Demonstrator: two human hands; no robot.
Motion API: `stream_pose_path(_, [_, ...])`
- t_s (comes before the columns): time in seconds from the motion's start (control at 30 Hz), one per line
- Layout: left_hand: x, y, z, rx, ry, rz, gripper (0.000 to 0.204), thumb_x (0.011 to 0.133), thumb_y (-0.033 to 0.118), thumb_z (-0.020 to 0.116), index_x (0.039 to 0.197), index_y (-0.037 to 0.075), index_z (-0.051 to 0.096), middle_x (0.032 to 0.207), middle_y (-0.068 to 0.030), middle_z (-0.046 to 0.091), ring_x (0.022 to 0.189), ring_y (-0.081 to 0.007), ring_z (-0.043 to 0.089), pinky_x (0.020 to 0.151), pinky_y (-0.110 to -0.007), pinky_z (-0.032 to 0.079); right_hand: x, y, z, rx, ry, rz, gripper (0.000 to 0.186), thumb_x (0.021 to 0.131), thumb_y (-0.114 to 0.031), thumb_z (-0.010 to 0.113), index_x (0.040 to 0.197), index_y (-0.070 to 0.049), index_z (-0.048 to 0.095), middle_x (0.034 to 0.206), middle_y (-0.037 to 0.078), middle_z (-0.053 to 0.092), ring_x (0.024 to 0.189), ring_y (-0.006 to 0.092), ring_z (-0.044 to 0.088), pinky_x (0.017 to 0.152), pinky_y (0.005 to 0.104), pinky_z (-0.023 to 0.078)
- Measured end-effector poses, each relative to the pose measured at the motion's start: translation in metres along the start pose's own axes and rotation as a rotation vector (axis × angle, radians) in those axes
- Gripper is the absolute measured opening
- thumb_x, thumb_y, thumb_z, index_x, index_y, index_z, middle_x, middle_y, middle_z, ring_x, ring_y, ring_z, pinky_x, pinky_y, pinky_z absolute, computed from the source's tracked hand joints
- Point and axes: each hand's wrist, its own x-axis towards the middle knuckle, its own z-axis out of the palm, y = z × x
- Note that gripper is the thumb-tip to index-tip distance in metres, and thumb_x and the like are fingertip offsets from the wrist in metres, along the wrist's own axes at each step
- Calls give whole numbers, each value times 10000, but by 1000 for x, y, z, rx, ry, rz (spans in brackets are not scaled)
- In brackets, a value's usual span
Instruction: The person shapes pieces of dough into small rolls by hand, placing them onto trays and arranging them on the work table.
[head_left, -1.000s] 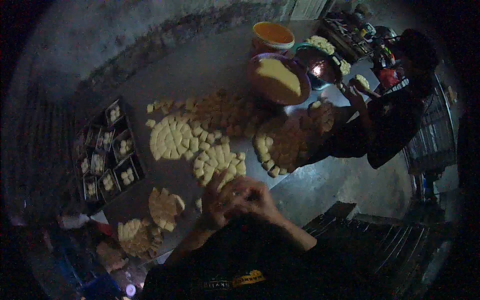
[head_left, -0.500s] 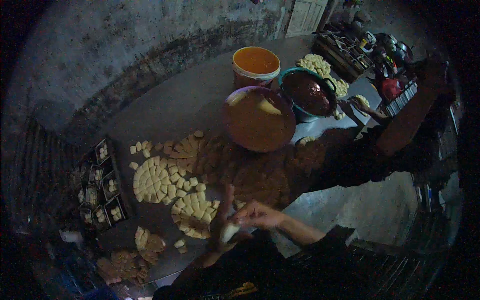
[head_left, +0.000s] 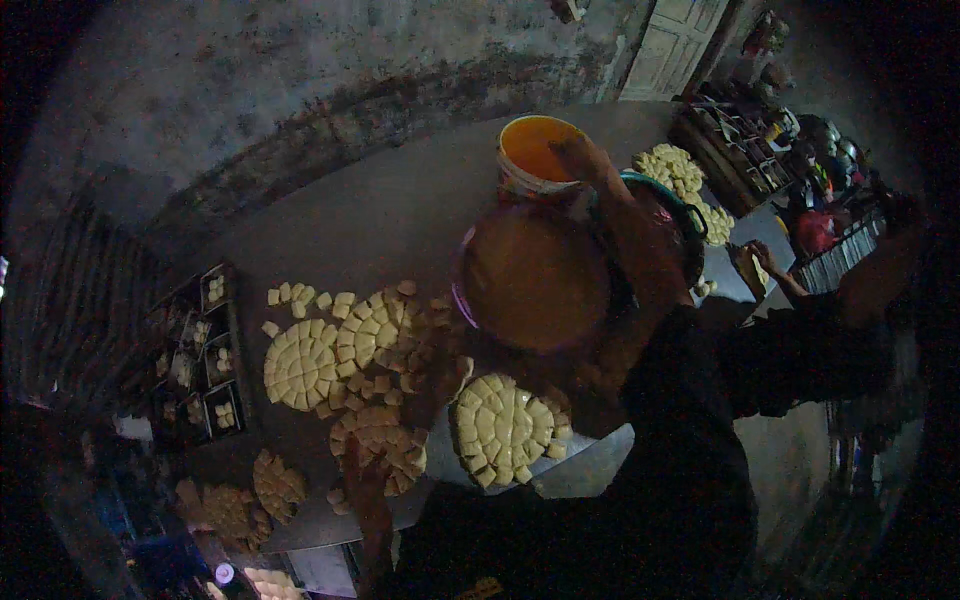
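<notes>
My right hand reaches over the near right rim of a white bucket with orange contents; its dim fingers hang over the opening. The forearm passes above a wide purple-rimmed basin and partly covers a teal-rimmed pot. My left hand is low over the table in deep shadow, close to a shaded round of cut dough; its fingers do not show clearly. A small pale dough piece appears beyond it. A bright scored dough round lies between my arms.
More scored dough rounds and loose pieces lie at the left, beside a rack of dark tins holding dough balls. Dough heaps and a tin rack stand at the far right. Another person's hands work at the right edge.
My hands have parted: the right has moved from the near dough up to the bucket, the left has shifted left. The bright dough round beside my body has come into view.
</notes>
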Motion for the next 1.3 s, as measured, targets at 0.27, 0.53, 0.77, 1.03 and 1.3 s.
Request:
stream_pose_path(0.27, [-30,-36,-45,-11,202,102,650,905,225,590,1476,33,345,1536,-147,308,1254,-344,515,956,-425,494,17,-61,-28,123,-64,161,435,985,-366,473,1374,-174,510,1032,191,676,860,392,661,781,516,535])
stream_pose_path(0.53, [3,10,-9,169,139,-4,574,933,209,587,1437,18,388,1481,-150,395,1215,-280,553,958,-404,492,10,-77,-27,110,-288,209,466,1032,-369,364,1186,-17,627,942,272,662,822,448,650,711,533,498])
stream_pose_path(0.77, [9,45,34,307,13,125,449,958,100,560,1382,2,449,1372,-158,515,1175,-283,582,984,-404,480,8,-132,-56,481,-126,440,472,1048,-380,346,1215,-26,608,1005,232,667,921,371,651,815,474,472])
stream_pose_path(1.03, [25,52,47,-224,-251,-47,399,990,110,540,1355,-25,452,1357,-155,510,1161,-270,580,986,-393,482,-103,-381,-139,1274,-578,520,476,1010,-414,462,1210,-5,602,1097,124,641,1021,226,588,946,367,429])
stream_pose_path(1.3, [-2,-33,-61,199,-150,260,296,999,117,538,1286,46,529,1270,-85,554,1143,-200,548,957,-378,442,-187,-551,-173,1275,-576,454,347,976,-241,574,1184,34,618,1101,144,660,1100,229,597,916,347,472])
